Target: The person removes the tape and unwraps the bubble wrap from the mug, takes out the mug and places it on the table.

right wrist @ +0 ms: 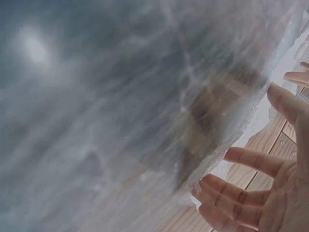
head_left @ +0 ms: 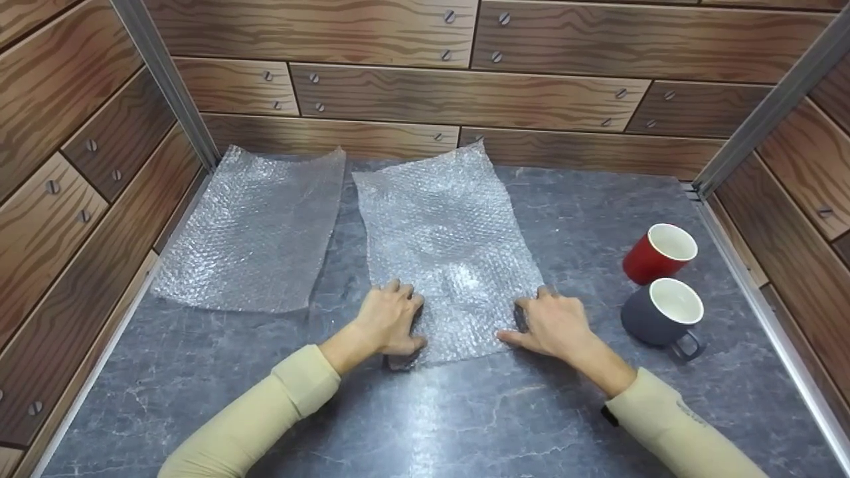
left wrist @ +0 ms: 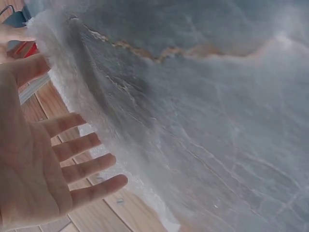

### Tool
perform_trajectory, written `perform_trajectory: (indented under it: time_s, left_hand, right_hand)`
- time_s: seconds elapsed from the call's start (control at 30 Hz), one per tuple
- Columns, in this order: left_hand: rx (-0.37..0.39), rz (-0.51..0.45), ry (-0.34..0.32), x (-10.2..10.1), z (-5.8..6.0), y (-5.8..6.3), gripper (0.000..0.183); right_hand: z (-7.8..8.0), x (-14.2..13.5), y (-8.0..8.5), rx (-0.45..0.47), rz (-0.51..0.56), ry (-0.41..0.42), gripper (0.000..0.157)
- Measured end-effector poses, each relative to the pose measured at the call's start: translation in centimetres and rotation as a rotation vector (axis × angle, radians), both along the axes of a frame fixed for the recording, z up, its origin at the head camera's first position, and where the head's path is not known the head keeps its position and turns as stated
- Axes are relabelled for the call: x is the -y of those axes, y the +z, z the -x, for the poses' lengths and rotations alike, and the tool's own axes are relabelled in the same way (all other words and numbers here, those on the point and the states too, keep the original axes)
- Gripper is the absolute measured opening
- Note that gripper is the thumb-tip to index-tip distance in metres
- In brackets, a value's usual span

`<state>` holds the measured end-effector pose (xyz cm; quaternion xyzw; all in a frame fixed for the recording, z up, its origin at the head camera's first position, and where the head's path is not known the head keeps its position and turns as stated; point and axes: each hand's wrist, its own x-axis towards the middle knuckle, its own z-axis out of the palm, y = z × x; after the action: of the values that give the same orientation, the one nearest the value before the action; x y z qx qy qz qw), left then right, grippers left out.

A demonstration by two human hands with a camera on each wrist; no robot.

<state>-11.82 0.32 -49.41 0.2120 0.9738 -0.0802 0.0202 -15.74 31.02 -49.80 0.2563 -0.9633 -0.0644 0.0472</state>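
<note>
A sheet of bubble wrap lies on the grey marbled table, its near end between both hands. My left hand touches its left edge near the front corner; in the left wrist view the fingers are spread and nearly straight against the wrap. At the opposite edge is my right hand, thumb toward the front corner. Its fingers look loosely bent along the wrap's edge in the right wrist view. Neither hand is closed round the sheet.
Another bubble wrap sheet lies flat at the left. On the right stand a red mug and, nearer, a dark grey mug with its handle toward the front right. Wood-patterned walls bound the table at the back and sides.
</note>
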Motion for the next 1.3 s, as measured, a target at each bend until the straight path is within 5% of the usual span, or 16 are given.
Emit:
perform_trajectory:
  time_s: [1.3]
  left_hand:
    - [0.066,-0.122,0.100,4.9,1.9,-0.1,0.073]
  right_hand:
    - [-1.1,3.1,0.7,0.171,0.110,0.123,0.061]
